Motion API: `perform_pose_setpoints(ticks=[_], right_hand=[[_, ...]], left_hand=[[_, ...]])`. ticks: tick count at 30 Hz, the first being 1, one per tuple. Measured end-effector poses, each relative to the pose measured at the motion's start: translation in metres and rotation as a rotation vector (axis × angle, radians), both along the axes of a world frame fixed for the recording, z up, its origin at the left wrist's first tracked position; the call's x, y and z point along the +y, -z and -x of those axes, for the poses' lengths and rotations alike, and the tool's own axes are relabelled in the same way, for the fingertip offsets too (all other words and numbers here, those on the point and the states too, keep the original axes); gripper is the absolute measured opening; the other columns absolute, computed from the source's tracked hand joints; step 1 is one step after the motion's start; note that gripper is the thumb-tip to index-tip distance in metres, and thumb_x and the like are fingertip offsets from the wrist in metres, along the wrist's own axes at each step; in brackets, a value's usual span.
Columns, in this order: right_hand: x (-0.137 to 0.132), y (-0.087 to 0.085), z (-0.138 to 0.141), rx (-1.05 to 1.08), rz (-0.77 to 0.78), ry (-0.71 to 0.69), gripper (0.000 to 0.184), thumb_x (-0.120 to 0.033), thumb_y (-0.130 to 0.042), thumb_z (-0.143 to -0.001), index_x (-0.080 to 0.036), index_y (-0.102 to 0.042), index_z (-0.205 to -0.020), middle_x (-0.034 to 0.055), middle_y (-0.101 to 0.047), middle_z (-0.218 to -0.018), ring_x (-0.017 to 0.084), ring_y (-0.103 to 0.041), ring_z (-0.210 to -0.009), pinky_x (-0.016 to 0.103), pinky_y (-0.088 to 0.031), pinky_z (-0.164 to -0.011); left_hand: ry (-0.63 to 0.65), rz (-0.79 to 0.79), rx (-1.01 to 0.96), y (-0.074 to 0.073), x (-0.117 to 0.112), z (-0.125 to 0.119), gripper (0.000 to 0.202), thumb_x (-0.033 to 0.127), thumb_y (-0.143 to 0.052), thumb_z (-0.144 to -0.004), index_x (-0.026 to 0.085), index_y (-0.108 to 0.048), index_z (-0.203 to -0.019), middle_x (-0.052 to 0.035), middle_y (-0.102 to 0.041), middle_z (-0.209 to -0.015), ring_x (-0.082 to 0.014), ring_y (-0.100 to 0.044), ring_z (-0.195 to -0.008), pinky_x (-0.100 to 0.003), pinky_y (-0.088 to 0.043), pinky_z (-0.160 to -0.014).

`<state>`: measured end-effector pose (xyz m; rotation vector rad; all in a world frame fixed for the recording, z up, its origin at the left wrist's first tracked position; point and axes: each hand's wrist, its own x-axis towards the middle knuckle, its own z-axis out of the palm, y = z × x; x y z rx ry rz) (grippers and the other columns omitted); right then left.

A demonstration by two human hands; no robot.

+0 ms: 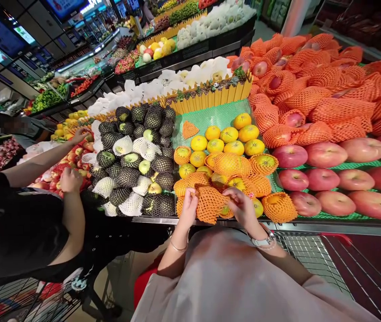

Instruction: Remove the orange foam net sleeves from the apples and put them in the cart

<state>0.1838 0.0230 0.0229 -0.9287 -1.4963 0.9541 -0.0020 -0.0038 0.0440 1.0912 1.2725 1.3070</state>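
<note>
So you're at the front edge of the fruit shelf [230,220] with both hands on one orange net sleeve [209,203]. Your left hand [189,206] pinches its left edge, fingers closed on the mesh, and your right hand [240,203] grips the right side, fingers curled in on it too. An orange [224,210] peeks out under the sleeve near your right hand, but I can't tell if it's fully inside or only half covered.

Progress-wise I'd call it about midway: roughly a dozen oranges in front are already netted, like the one at [263,163], while a bunch of bare ones [229,134] sit further back on the green mat [217,116]. One empty net [189,129] lies flat behind them.

Red apples [324,154] are just to the right, dark-netted fruit [137,147] to the left. Another person's hand [70,180] works the next bin over, well apart from yours.
</note>
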Motion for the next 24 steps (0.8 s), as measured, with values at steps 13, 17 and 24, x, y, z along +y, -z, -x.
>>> perform_pose_setpoints(ticks=[13, 17, 24], right_hand=[[-0.002, -0.006, 0.014, -0.098, 0.239, 0.0, 0.029, -0.031, -0.061, -0.077, -0.022, -0.036, -0.064, -0.0054, -0.037, -0.058, 0.009, -0.034, -0.052, 0.023, -0.03, -0.05], [-0.007, -0.007, 0.014, 0.078, 0.489, -0.232, 0.044, -0.053, -0.057, -0.082, -0.021, -0.038, -0.058, -0.005, -0.035, -0.048, 0.008, -0.03, -0.044, 0.022, -0.026, -0.041], [-0.001, -0.001, 0.006, 0.017, 0.234, 0.107, 0.026, -0.044, -0.069, -0.076, -0.019, -0.071, -0.068, 0.0079, -0.07, -0.081, 0.021, -0.066, -0.077, 0.034, -0.055, -0.073]], left_hand=[[0.054, -0.036, 0.275, -0.014, -0.014, 0.0, 0.105, 0.056, -0.059, -0.089, 0.03, 0.017, -0.156, -0.0098, -0.007, -0.167, -0.0263, -0.023, -0.152, -0.04, -0.029, -0.123], [0.242, -0.038, 0.401, -0.013, -0.016, 0.002, 0.11, 0.058, -0.049, -0.094, 0.016, 0.038, -0.148, -0.0214, -0.021, -0.162, -0.0299, -0.026, -0.151, -0.047, -0.026, -0.123], [0.32, -0.089, 0.638, -0.015, -0.014, 0.0, 0.071, 0.04, -0.033, -0.103, 0.017, 0.003, -0.16, -0.0197, -0.034, -0.158, -0.0296, -0.041, -0.144, -0.049, -0.033, -0.12]])
